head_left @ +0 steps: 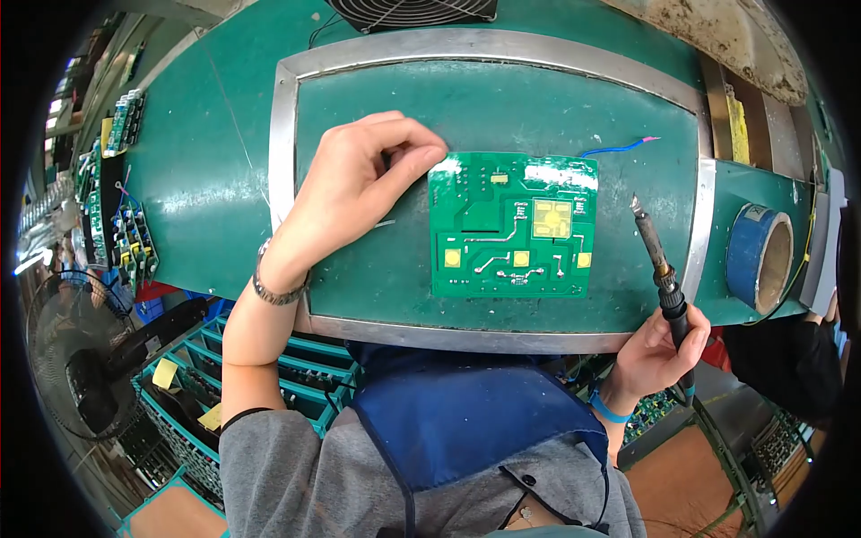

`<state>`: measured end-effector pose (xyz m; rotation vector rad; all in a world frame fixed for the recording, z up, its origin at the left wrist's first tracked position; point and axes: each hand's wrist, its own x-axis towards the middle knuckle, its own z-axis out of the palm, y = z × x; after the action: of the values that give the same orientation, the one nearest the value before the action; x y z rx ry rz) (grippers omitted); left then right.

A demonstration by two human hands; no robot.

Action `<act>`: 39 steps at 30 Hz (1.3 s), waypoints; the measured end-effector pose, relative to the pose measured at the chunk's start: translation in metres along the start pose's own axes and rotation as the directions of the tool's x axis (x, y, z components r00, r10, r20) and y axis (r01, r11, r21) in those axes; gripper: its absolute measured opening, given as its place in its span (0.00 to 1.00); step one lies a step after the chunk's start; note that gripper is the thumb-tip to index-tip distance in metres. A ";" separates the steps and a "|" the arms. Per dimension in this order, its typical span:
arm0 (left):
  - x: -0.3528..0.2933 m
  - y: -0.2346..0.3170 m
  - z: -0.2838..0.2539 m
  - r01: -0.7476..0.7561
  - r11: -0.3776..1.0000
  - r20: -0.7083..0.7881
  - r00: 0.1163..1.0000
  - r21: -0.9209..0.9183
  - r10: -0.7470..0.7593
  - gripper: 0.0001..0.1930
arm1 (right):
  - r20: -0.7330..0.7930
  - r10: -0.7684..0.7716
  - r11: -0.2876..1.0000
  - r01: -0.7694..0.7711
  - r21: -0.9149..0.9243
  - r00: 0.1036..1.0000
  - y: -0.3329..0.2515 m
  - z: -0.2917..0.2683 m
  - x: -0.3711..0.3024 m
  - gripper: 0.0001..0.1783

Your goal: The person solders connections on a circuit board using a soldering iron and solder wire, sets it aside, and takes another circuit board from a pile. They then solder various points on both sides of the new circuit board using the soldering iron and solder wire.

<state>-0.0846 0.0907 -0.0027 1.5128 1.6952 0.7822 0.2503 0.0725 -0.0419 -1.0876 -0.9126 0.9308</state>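
Observation:
A green circuit board with yellow squares and silver solder traces lies on the green work mat. My left hand pinches the board's upper left corner between thumb and fingers. In my right hand is a soldering iron, gripped by its dark handle. Its tip points up and away, right of the board and apart from it. A blue wire with a pinkish end sticks out from behind the board's upper right corner.
A metal frame borders the mat. On the right stands a blue tape roll; a fan grille sits at the far edge. Several populated boards line the left side. Teal crates and a black fan stand lower left.

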 end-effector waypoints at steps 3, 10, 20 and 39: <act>0.001 0.005 -0.005 0.028 0.998 0.038 0.999 0.059 -0.031 0.05 | -0.022 -0.007 0.998 0.006 -0.063 1.000 -0.004 0.001 0.000 0.22; 0.001 0.005 -0.008 -0.005 0.999 0.038 0.999 0.043 0.004 0.06 | 0.033 0.018 0.990 -0.013 -0.141 0.999 -0.007 0.006 -0.002 0.18; 0.001 0.000 -0.007 -0.005 1.000 0.100 0.995 0.026 0.003 0.07 | -0.005 0.054 0.994 -0.054 -0.098 0.999 -0.010 0.009 -0.001 0.19; -0.007 -0.004 -0.002 -0.006 0.941 0.081 0.996 -0.337 0.036 0.09 | 0.005 -0.055 0.997 0.055 0.050 0.998 -0.003 0.005 -0.001 0.20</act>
<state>-0.0887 0.0832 -0.0041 1.3081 1.3997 0.9508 0.2460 0.0719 -0.0381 -1.0129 -0.9150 0.9075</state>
